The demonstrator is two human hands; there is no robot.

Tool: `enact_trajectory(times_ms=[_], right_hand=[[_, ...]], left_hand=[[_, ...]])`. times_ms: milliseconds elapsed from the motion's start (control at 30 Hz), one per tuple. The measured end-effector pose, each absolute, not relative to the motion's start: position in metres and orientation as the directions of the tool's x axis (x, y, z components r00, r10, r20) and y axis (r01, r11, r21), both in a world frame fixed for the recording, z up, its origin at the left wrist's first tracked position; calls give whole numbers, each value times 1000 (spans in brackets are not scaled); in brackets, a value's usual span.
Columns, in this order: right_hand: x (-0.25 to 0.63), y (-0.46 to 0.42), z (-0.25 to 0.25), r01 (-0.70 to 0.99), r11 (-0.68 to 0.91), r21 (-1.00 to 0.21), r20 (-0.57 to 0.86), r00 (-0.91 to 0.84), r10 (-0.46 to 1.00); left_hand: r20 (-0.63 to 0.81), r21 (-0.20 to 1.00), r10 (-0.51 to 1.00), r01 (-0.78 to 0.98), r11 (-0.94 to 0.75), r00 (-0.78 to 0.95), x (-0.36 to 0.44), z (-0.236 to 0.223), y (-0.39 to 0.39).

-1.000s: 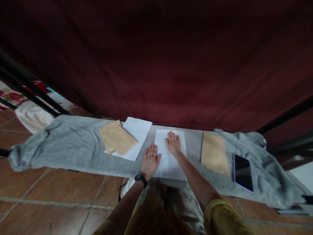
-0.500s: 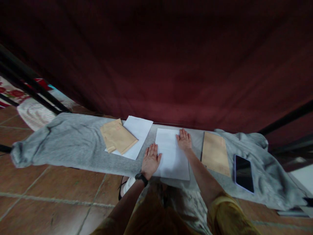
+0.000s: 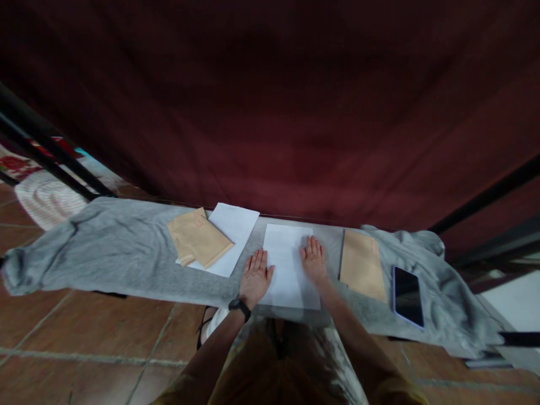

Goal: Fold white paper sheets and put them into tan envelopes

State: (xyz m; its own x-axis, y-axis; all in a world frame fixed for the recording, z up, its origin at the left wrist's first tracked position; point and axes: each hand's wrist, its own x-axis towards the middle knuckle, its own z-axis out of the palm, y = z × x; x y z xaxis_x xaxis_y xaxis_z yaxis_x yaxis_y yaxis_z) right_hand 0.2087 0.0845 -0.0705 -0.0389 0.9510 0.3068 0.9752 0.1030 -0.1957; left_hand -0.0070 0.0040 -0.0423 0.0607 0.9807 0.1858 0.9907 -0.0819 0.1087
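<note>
A white sheet of paper [image 3: 286, 275] lies flat on the grey cloth in front of me. Along its left edge, my left hand [image 3: 255, 278] rests palm down with the fingers stretched out; a dark watch sits on that wrist. On the paper's right edge lies my right hand [image 3: 314, 260], also flat and open. To the left, brown paper envelopes [image 3: 206, 242] overlap on top of more white paper [image 3: 238, 222]. Beyond my right hand is another brown envelope [image 3: 363, 264]. Neither hand grips anything.
The grey cloth [image 3: 126, 247] covers a long, narrow bench. A phone in a purple case [image 3: 407, 296] lies at the right on the cloth. A dark red curtain [image 3: 278, 140] hangs right behind the bench, with dark bars [image 3: 493, 194] at both sides. Below is a tiled floor [image 3: 105, 326].
My right hand has slid a little down the paper's right edge, towards me. My left hand stays flat at the left edge. The whole view has shifted slightly.
</note>
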Motion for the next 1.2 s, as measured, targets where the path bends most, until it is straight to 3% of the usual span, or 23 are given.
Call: enact_trajectory(times_ms=[133,367,567,733,967,1200], right_hand=[[189,56,-73,960,193,-202,261,-137,956],[183,47,-64,955,182,-235,155,-148,977],[184,44,-56,950,191,-245,145,-159,977],[185,43,-55,956,194,-222,135,-167,977],[183,47,-61,951,177,-253,174,-135,975],[183,57,-65,955,45,-292,269,37,962]], left_hand=[[198,129,978,987,-97,70,-9,-45,5],[261,168,963,979,-118,71,-6,-48,8],[209,235,945,925,-298,252,44,-45,28],[116,239,967,938,-251,229,67,-46,52],[163,181,961,951,-250,222,49,-54,69],[178,151,981,983,-101,73,26,-52,86]])
